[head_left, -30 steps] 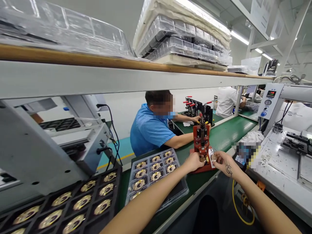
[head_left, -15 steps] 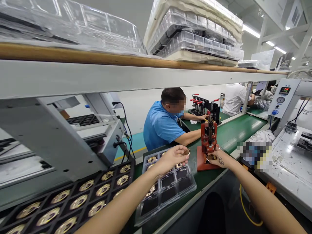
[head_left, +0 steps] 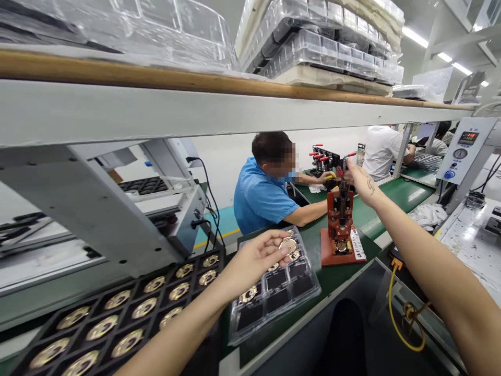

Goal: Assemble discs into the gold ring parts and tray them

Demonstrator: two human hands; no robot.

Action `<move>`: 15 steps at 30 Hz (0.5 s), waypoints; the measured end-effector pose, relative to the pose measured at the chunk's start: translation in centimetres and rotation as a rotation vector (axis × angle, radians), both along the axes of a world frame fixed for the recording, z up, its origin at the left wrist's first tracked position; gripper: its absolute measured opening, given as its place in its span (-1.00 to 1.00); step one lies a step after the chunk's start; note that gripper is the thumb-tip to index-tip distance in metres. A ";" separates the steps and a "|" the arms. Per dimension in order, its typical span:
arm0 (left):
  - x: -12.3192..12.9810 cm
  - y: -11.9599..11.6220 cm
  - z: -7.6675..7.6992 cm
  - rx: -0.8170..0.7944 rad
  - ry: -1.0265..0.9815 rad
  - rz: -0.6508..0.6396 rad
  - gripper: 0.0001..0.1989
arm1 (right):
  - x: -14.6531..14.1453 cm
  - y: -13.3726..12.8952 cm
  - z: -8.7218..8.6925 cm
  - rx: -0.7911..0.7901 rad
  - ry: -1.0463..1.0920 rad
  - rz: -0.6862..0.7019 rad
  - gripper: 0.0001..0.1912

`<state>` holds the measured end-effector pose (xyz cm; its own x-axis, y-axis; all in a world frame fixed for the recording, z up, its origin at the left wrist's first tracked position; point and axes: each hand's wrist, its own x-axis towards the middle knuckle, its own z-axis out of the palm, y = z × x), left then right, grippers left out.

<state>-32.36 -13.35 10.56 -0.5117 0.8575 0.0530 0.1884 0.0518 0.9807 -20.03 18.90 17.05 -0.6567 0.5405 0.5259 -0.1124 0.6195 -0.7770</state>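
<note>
My left hand (head_left: 261, 259) pinches a round gold-coloured disc (head_left: 288, 245) between thumb and fingers, above a clear plastic tray (head_left: 274, 313). Several gold ring-shaped parts and dark pockets show in that tray. My right hand (head_left: 360, 181) is raised beside the top lever (head_left: 340, 172) of a small red hand press (head_left: 340, 214); its fingers look apart and slightly blurred, and firm contact with the lever does not show. A round gold-rimmed part (head_left: 341, 247) sits on the press's base, below the plunger.
A black tray (head_left: 111, 308) of gold rings lies at the left. Opposite, a person in a blue shirt (head_left: 262, 196) works by clamps with red handles (head_left: 321, 155). Overhead runs a shelf (head_left: 195, 112) with stacked plastic trays. A control box (head_left: 462, 149) stands right.
My right hand has risen from the press's base to its top lever, uncovering the part on the base. The disc in my left hand has turned its flat face toward me.
</note>
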 end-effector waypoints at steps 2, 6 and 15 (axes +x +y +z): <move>0.7 -0.3 0.0 -0.001 0.015 -0.017 -0.45 | 0.6 -2.5 1.3 0.038 0.125 0.017 -0.27; 1.5 -2.0 -0.7 -0.030 -0.008 0.004 -0.47 | 4.6 -6.8 -2.0 0.248 0.273 -0.070 -0.50; 6.0 -1.8 -1.2 -0.006 -0.131 -0.096 -0.53 | 8.6 -8.4 -9.3 0.597 0.173 -0.066 -0.61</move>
<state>-26.39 -15.14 9.34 -0.4292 0.9031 -0.0136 0.0637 0.0452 0.9969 -11.48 10.51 7.73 -0.5102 0.1575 0.8455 -0.1521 0.9511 -0.2689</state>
